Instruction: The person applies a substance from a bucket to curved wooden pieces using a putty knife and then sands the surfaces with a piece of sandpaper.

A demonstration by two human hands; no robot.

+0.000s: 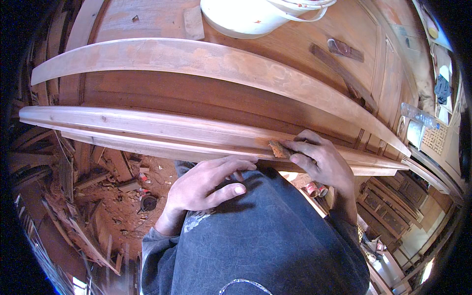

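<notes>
A long pale wooden moulding (147,127) with a grooved profile runs from left to right in front of my body. My right hand (322,160) pinches a small flat piece with an orange-brown face (279,149) between thumb and fingers. That piece rests against the moulding, where a patch of the wood looks orange. Whether it is a scraper or folded sandpaper I cannot tell. My left hand (204,186) is open, its fingers stretched toward the moulding's near edge and its thumb apart. Nothing is in it.
Beyond the moulding lies a flat pale board (221,56) on a large brown wooden panel. A white bucket (241,22), a wood block (193,23) and a dark block (345,49) sit there. A plastic bottle (420,115) lies right. Scraps litter the reddish floor (162,182).
</notes>
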